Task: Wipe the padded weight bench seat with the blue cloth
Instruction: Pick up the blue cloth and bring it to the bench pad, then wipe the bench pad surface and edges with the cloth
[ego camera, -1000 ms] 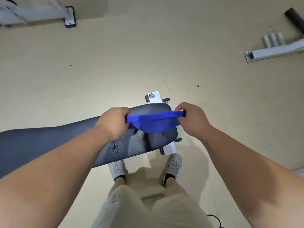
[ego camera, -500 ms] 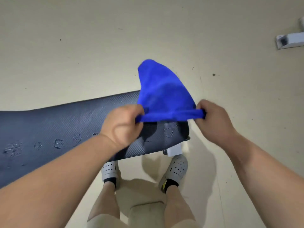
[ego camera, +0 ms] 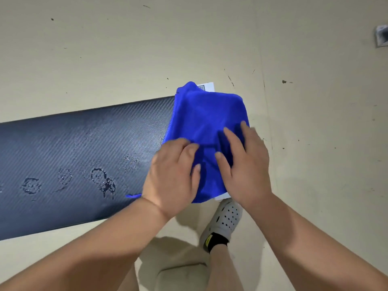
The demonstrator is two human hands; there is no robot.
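Count: one blue cloth [ego camera: 206,122], one padded bench seat [ego camera: 73,156], two bare hands, one perforated white clog [ego camera: 225,217] in view on the floor [ego camera: 126,49].

Cloth: soft, napped fabric, loosely doubled over, with rumpled folds and a stitched hem along its left edge. It lies draped over the right end of the seat and covers that end fully; a small blue corner pokes out beside the left wrist.

Seat: long, dark pad with a woven, carbon-fibre-like pattern and a slight sheen. About five ringed wet blotches show on its near half, left of the cloth. White frame parts show past the cloth at the far and near edges, the far one with a printed code label [ego camera: 201,87].

Left hand [ego camera: 174,175]: palm down on the cloth's near left part, fingers spread flat, not pinching. Right hand [ego camera: 243,162]: likewise flat on the cloth, fingers splayed, pressing down. The two hands sit just beside each other.

Versus half a second ago: the cloth was then pinched taut between both hands and flared up in the air; it is now laid down on the pad, and both grips have changed to flat palms.
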